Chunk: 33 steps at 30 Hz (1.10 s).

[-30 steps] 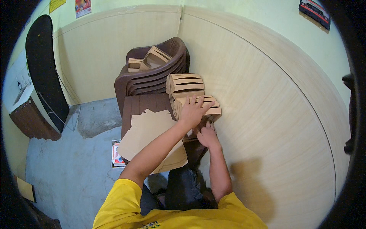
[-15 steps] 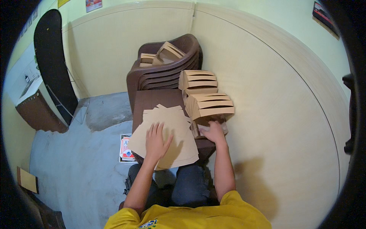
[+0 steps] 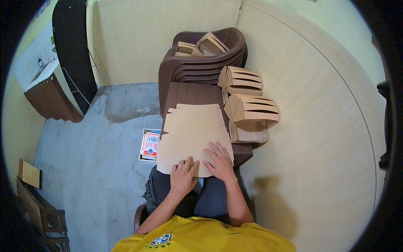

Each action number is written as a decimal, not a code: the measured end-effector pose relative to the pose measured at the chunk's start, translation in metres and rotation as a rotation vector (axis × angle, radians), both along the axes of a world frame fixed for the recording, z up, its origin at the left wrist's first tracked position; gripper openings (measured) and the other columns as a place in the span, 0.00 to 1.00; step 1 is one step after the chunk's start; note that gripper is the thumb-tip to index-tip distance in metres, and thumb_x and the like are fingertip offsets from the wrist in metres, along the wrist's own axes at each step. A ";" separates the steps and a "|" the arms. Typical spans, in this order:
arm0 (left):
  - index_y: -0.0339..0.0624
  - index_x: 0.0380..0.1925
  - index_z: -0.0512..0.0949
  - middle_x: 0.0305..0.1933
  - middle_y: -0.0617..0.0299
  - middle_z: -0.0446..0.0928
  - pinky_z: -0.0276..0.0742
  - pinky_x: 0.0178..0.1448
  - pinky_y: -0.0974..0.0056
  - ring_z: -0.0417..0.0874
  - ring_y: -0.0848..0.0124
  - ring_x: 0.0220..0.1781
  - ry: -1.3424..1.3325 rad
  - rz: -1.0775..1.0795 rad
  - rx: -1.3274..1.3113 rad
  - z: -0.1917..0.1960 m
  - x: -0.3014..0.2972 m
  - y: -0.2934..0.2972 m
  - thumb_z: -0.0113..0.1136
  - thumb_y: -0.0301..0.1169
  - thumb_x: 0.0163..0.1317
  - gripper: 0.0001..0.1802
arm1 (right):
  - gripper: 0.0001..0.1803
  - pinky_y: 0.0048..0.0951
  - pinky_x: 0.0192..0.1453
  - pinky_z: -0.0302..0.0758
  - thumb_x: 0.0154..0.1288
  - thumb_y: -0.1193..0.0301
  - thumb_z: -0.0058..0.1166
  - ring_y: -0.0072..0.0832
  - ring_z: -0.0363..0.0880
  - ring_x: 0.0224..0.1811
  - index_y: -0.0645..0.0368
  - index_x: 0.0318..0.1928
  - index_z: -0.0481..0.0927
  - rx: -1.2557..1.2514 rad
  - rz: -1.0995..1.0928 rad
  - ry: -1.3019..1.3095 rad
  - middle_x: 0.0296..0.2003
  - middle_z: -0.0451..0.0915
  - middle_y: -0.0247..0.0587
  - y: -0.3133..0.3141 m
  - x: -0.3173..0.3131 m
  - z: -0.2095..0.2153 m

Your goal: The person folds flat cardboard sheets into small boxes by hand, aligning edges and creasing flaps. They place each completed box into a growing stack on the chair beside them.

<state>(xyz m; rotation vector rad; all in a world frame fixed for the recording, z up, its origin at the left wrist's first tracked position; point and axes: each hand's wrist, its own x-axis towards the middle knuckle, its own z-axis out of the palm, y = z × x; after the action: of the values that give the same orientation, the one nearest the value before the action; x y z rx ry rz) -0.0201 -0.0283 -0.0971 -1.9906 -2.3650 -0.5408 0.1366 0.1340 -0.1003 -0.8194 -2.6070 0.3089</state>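
A flat brown cardboard sheet (image 3: 191, 130) with notched edges lies before me on a brown plastic table (image 3: 195, 90). Its near end overhangs toward my lap. My left hand (image 3: 183, 176) rests on the sheet's near edge, fingers extended. My right hand (image 3: 219, 161) lies on the sheet's near right part, its fingers spread. Neither hand grips anything. At the table's right side stand two folded cardboard boxes with slatted, curved tops: the nearer box (image 3: 252, 117) has an open front, and the farther box (image 3: 241, 80) sits just behind it.
Beyond the table is a stack of brown plastic chairs (image 3: 201, 63) with more folded cardboard pieces (image 3: 210, 44) on the seat. A box of printed packs (image 3: 150, 145) stands on the floor at left. A beige wall (image 3: 310, 126) closes off the right side.
My right hand has moved from beside the nearer box onto the sheet. The sheet now lies straighter, and my left hand has shifted to its near edge. The view has also shifted.
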 end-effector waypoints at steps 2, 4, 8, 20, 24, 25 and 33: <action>0.62 0.73 0.80 0.76 0.58 0.75 0.72 0.74 0.45 0.73 0.52 0.77 0.006 0.019 0.032 -0.004 -0.006 0.006 0.85 0.45 0.50 0.46 | 0.30 0.58 0.81 0.64 0.73 0.53 0.64 0.53 0.64 0.81 0.51 0.70 0.81 0.045 -0.180 -0.005 0.76 0.71 0.53 0.002 0.001 0.002; 0.61 0.72 0.80 0.75 0.59 0.76 0.72 0.74 0.44 0.73 0.52 0.77 -0.008 0.002 0.081 -0.008 -0.013 0.011 0.83 0.46 0.52 0.44 | 0.30 0.59 0.78 0.68 0.73 0.54 0.64 0.54 0.67 0.79 0.52 0.70 0.81 -0.031 -0.436 -0.032 0.73 0.73 0.56 -0.001 0.004 0.001; 0.60 0.71 0.81 0.76 0.59 0.76 0.71 0.77 0.44 0.73 0.52 0.78 -0.132 -0.010 0.075 -0.012 -0.016 0.016 0.81 0.49 0.55 0.41 | 0.34 0.56 0.69 0.76 0.69 0.55 0.65 0.56 0.75 0.68 0.64 0.69 0.80 -0.195 -0.731 0.090 0.64 0.76 0.62 -0.015 0.013 -0.005; 0.58 0.73 0.80 0.84 0.63 0.70 0.69 0.82 0.43 0.69 0.53 0.83 -0.181 -0.094 0.059 -0.027 -0.069 0.073 0.77 0.46 0.62 0.37 | 0.27 0.56 0.60 0.81 0.66 0.60 0.65 0.64 0.83 0.54 0.74 0.52 0.88 -0.134 -0.610 -0.003 0.48 0.82 0.73 0.017 -0.010 0.014; 0.56 0.79 0.72 0.83 0.49 0.69 0.59 0.88 0.44 0.62 0.44 0.87 -0.027 -0.027 0.297 -0.026 -0.086 0.071 0.78 0.57 0.61 0.48 | 0.31 0.56 0.65 0.78 0.70 0.56 0.64 0.66 0.78 0.58 0.76 0.56 0.85 -0.049 -0.605 -0.033 0.51 0.80 0.76 0.025 -0.019 0.007; 0.45 0.83 0.66 0.84 0.36 0.65 0.53 0.91 0.44 0.59 0.39 0.88 -0.013 0.083 0.303 -0.027 -0.096 0.070 0.78 0.64 0.57 0.60 | 0.32 0.56 0.67 0.76 0.71 0.55 0.64 0.66 0.77 0.60 0.77 0.58 0.85 -0.006 -0.605 -0.021 0.52 0.79 0.76 0.026 -0.022 0.004; 0.26 0.77 0.67 0.84 0.30 0.62 0.57 0.89 0.42 0.58 0.38 0.89 -0.319 0.297 0.195 -0.050 -0.119 0.069 0.84 0.64 0.49 0.67 | 0.36 0.58 0.73 0.69 0.71 0.51 0.63 0.65 0.73 0.63 0.74 0.62 0.83 -0.091 -0.565 0.112 0.57 0.78 0.71 0.019 -0.048 -0.011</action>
<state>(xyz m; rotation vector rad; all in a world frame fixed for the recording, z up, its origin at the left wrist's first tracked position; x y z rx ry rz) -0.1389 0.0408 -0.1470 -1.5326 -2.5928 -1.0905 0.0886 0.1529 -0.1116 -1.4704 -2.1547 0.2962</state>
